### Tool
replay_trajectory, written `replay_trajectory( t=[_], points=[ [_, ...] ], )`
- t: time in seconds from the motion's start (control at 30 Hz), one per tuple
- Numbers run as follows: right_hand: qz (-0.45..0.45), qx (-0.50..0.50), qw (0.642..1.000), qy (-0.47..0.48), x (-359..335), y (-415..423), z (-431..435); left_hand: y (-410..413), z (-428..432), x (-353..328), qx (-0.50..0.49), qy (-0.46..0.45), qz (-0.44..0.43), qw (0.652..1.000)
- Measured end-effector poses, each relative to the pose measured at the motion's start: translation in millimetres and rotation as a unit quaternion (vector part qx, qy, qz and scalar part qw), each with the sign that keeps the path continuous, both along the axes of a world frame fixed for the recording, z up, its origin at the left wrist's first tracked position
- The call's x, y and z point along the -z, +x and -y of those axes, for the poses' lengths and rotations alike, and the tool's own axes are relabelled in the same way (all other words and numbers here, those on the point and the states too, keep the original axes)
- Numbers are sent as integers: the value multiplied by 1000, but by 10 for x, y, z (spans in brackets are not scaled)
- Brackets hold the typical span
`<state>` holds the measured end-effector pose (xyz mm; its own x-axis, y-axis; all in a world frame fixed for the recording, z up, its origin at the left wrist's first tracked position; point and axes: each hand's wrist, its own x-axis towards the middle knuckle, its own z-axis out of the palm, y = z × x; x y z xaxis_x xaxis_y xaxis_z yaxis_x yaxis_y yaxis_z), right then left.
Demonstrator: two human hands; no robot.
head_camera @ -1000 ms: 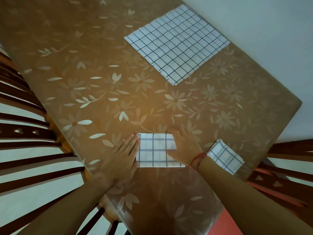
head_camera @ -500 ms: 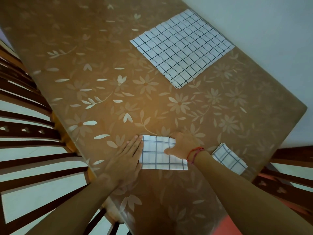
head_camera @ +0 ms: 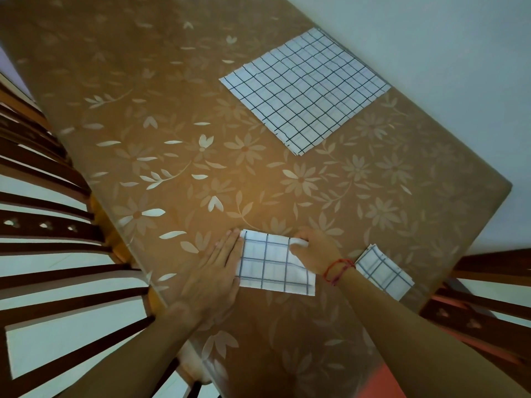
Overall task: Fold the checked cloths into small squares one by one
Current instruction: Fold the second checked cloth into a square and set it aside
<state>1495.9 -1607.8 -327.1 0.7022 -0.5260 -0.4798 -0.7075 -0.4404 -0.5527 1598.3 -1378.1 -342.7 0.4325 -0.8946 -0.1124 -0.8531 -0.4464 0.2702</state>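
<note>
Your hands work a half-folded cloth (head_camera: 270, 268) at the lower centre of the frame.
Your left hand (head_camera: 214, 271) lies flat with straight fingers, pressing the cloth's left edge onto the table (head_camera: 143, 110). Your right hand (head_camera: 314, 249) pinches its upper right corner, fingers curled round the raised fabric. A small folded square (head_camera: 385, 271) sits at lower right, just beside your wrist with its red bracelet (head_camera: 337, 270). The open cloths (head_camera: 304, 90) lie flat at upper right, well apart.

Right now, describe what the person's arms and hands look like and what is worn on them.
No sleeves or gloves are in view. The right hand has a red thread bracelet of several strands at its wrist. The left hand shows no ring, watch or band.
</note>
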Motion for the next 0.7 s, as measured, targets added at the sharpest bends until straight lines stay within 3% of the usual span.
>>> replay_trajectory(
  t=[0.17, 0.23, 0.3, 0.33, 0.47, 0.6, 0.7],
  points=[
    [62, 171, 981, 68, -6, -241, -73, -116, -4, -65, 10, -46, -25, 999],
    [68, 269, 951, 138, -22, -318, -144, -187, 0, -33, 27, -69, -41, 996],
    [54, 365, 893, 259, -62, -372, -257, -268, 8, 27, 30, -82, -57, 995],
    [47, 391, 866, 309, -76, -397, -314, -312, 9, 57, 29, -87, -59, 994],
    [37, 422, 824, 376, -42, -518, -482, -457, -4, 135, 19, -105, -46, 993],
    [19, 421, 823, 380, 11, -628, -572, -562, -39, 221, 21, -137, -15, 990],
    [27, 386, 851, 355, 40, -712, -586, -619, -87, 260, 30, -152, 3, 988]
  ],
)
